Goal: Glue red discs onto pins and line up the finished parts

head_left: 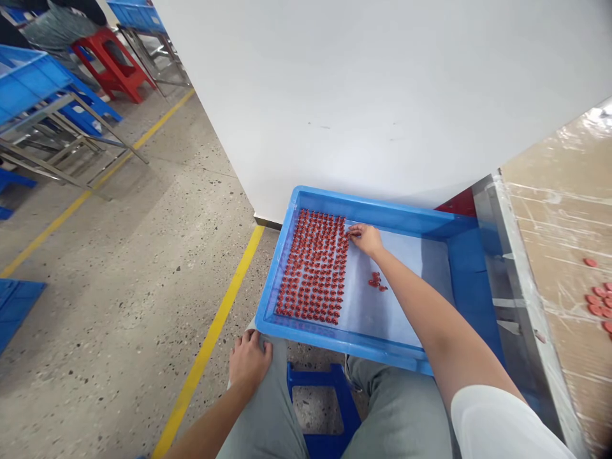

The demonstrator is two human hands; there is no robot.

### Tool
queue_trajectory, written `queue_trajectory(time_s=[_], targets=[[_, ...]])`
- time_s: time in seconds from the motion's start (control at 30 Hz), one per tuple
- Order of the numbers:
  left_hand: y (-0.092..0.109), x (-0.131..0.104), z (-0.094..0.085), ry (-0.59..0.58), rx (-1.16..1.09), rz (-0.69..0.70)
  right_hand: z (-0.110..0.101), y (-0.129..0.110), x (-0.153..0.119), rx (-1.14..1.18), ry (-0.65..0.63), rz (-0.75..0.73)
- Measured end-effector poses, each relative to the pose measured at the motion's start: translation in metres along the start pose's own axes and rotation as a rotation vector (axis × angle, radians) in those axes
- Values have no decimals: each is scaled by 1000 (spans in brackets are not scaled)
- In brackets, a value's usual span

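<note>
Many small red parts [313, 268] stand in close rows at the left end of a blue tray [373, 350]. My right hand [366, 239] reaches into the tray, its fingertips pinched at a red part by the upper right corner of the rows. A few loose red parts [375, 280] lie on the pale tray floor, just below my right forearm. Resting on my left knee, my left hand [249, 358] has its fingers spread, outside the tray near its lower left corner, and holds nothing.
A white wall [382, 95] rises behind the tray. To the right, a film-covered table [559, 210] bears several red discs [602, 299]. A blue stool [344, 408] is beneath me. Left are metal racks, blue bins [33, 83], a red stool [112, 64] and a seated person.
</note>
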State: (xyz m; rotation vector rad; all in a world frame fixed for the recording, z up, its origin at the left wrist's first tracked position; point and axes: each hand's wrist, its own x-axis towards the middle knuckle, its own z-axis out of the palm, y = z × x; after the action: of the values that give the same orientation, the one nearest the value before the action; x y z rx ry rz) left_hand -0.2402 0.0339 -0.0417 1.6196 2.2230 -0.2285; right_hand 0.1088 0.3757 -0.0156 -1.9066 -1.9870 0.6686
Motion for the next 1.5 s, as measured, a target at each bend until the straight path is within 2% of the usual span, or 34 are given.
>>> queue_trajectory(time_s=[0.47,0.77,1.23,1.5], targets=[[1,0,-1,-22,16,-4,-2,-1,-1,105,0,23],[1,0,1,10,12,9,-7,6,-10,156,-22,19],[0,0,3,-4,1,9,-12,8,-32,109,-125,-23],[2,0,-1,-10,0,9,-8,6,-38,69,-127,-39]])
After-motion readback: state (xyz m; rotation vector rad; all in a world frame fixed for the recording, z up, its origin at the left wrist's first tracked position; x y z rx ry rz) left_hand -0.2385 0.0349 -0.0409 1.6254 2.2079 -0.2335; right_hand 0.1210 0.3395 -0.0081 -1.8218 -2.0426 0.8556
